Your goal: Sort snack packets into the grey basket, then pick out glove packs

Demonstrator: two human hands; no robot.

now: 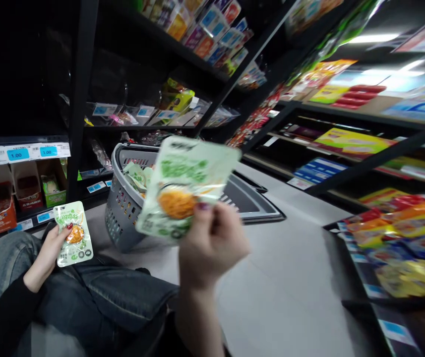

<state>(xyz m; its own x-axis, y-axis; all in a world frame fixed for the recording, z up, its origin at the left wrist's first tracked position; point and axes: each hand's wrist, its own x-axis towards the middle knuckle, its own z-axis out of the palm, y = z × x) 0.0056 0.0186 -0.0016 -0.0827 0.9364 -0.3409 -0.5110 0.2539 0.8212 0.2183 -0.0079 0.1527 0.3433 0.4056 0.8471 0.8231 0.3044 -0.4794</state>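
My left hand (53,248) rests above my lap, its thumb pressed on the front of a pale green snack packet (74,237) with a picture of orange food. Raised in front of the basket, my right hand (212,243) pinches a second packet (193,173) of the same kind by its lower right edge; both are smeared by motion. A grey shopping basket (123,213) with perforated walls stands on the floor behind it. Inside the basket lie more pale green packets (137,174), partly hidden by the raised one.
Dark shelves on the left carry price labels (17,153) above small open boxes (30,186). Bagged snacks (205,29) fill an upper shelf. On the right, blurred shelves hold colourful packs (401,223). My bent legs (123,292) lie in front of the basket on the pale floor (279,277).
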